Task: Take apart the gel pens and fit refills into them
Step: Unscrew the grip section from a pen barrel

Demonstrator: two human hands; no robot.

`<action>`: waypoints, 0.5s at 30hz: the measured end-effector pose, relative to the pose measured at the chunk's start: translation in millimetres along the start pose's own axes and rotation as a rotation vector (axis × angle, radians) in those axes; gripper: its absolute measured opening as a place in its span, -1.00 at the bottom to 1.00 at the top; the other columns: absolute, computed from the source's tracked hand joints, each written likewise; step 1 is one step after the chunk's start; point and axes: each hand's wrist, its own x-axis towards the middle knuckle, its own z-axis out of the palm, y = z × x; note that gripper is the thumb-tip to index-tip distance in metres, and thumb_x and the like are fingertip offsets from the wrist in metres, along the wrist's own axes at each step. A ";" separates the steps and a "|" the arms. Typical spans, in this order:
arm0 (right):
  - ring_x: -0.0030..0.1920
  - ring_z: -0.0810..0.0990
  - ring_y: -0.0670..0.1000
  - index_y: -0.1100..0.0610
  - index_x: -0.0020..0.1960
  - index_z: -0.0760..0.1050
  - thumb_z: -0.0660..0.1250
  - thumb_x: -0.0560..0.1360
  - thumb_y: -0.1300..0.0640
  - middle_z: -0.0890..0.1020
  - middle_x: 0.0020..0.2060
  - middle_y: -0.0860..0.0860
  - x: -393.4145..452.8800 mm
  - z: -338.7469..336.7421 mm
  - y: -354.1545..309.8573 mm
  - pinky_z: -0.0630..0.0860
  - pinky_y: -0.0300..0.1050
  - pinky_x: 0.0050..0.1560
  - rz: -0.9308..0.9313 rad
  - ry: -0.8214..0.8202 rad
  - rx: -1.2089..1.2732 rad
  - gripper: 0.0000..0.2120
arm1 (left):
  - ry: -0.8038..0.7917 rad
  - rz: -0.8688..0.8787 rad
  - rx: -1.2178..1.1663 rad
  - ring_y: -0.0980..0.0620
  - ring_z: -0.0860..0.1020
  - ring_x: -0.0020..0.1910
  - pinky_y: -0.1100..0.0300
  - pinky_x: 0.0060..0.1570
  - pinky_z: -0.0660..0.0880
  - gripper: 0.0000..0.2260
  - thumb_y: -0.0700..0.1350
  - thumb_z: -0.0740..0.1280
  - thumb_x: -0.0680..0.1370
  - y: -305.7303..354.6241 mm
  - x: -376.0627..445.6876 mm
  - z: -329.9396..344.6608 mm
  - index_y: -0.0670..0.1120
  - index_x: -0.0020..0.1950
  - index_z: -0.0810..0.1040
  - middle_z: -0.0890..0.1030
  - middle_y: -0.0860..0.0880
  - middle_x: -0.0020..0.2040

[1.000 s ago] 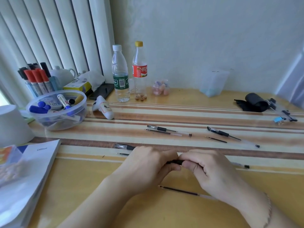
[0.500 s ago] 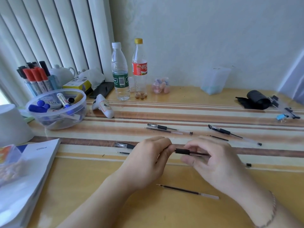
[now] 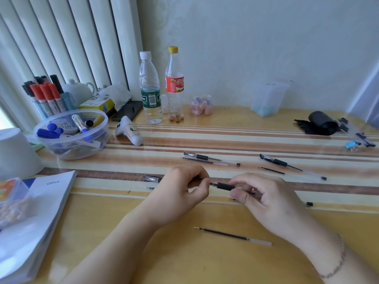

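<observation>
Both hands are on it! The left hand (image 3: 182,189) pinches one end of the slim clear-plastic gel pen with the black rubber grip (image 3: 222,185), the right hand (image 3: 268,199) pinches the grip section, just above the desk's middle. It's light, stiff, likely slick on the barrel, so that rubber sleeve looks like the place to hold. A thin dark loose refill (image 3: 232,236) lies near the front edge; two more dismantled pens (image 3: 211,158) lie behind, well apart.
</observation>
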 end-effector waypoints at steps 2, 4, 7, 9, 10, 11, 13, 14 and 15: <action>-0.22 0.61 -0.20 -0.16 -0.02 0.59 0.22 0.43 -0.30 0.65 -0.28 -0.29 0.2 -3.6 3.1 0.56 -0.17 -0.28 0.001 0.008 -0.039 -0.69 | 0.008 -0.005 0.009 0.16 0.36 -0.41 0.33 -0.37 0.32 -0.86 -0.22 0.31 0.51 -0.2 0.0 -3.5 -0.09 -0.25 0.52 0.43 0.09 -0.41; -0.20 0.58 -0.20 -0.16 -0.10 0.56 0.26 0.44 -0.24 0.63 -0.29 -0.25 -0.3 -10.4 10.9 0.51 -0.22 -0.27 0.047 -0.042 -0.061 -0.80 | 0.012 -0.034 0.016 0.16 0.34 -0.45 0.27 -0.40 0.32 -0.85 -0.24 0.31 0.50 -2.6 0.7 -12.7 -0.10 -0.27 0.52 0.45 0.02 -0.43; -0.25 0.49 -0.19 -0.12 -0.18 0.46 0.39 0.46 -0.06 0.55 -0.33 -0.13 0.3 -26.7 24.9 0.46 -0.25 -0.24 0.157 -0.133 -0.114 -0.88 | 0.025 -0.128 0.012 0.14 0.31 -0.49 0.27 -0.45 0.30 -0.83 -0.25 0.30 0.51 -10.3 1.0 -34.0 -0.12 -0.28 0.53 0.43 0.00 -0.45; -0.35 0.43 -0.20 -0.06 -0.23 0.45 0.46 0.41 -0.02 0.42 -0.44 -0.12 -0.6 -36.4 27.7 0.38 -0.31 -0.32 0.198 -0.146 -0.114 -0.82 | 0.069 -0.167 0.032 0.13 0.32 -0.49 0.28 -0.45 0.31 -0.81 -0.24 0.28 0.52 -17.6 0.9 -48.0 -0.12 -0.29 0.54 0.45 -0.08 -0.45; -0.42 0.39 -0.18 -0.03 -0.26 0.47 0.49 0.37 -0.04 0.36 -0.48 -0.11 -1.7 -40.3 24.7 0.33 -0.32 -0.38 0.215 -0.163 -0.095 -0.79 | 0.086 -0.181 0.034 0.12 0.33 -0.48 0.28 -0.44 0.32 -0.81 -0.23 0.28 0.53 -20.2 0.9 -53.8 -0.12 -0.29 0.55 0.47 -0.14 -0.44; -0.47 0.34 -0.15 -0.01 -0.27 0.49 0.51 0.33 -0.09 0.34 -0.51 -0.11 -2.8 -42.2 21.2 0.28 -0.32 -0.41 0.232 -0.214 -0.078 -0.76 | 0.092 -0.195 0.030 0.12 0.34 -0.47 0.28 -0.44 0.33 -0.80 -0.22 0.27 0.53 -22.2 0.6 -58.7 -0.12 -0.29 0.56 0.48 -0.17 -0.42; -0.47 0.30 -0.14 -0.05 -0.22 0.52 0.52 0.23 -0.21 0.37 -0.50 -0.14 -4.9 -40.7 9.2 0.31 -0.24 -0.35 0.242 -0.393 -0.061 -0.68 | 0.052 -0.218 0.026 0.13 0.35 -0.47 0.33 -0.45 0.32 -0.79 -0.21 0.28 0.54 -24.5 -0.6 -64.7 -0.09 -0.29 0.58 0.47 -0.13 -0.43; -0.45 0.33 -0.15 -0.08 -0.19 0.53 0.52 0.18 -0.27 0.39 -0.48 -0.17 -5.8 -38.0 3.0 0.37 -0.23 -0.32 0.241 -0.486 -0.076 -0.64 | 0.006 -0.226 0.035 0.15 0.35 -0.47 0.34 -0.45 0.32 -0.79 -0.21 0.29 0.53 -24.8 -1.2 -65.5 -0.07 -0.29 0.58 0.48 -0.10 -0.43; -0.43 0.38 -0.15 -0.11 -0.16 0.54 0.51 0.15 -0.31 0.42 -0.46 -0.19 -6.8 -34.8 -2.7 0.44 -0.22 -0.28 0.232 -0.561 -0.118 -0.60 | -0.049 -0.232 0.055 0.16 0.36 -0.47 0.33 -0.44 0.33 -0.79 -0.20 0.31 0.53 -24.9 -1.8 -64.6 -0.06 -0.30 0.59 0.48 -0.06 -0.44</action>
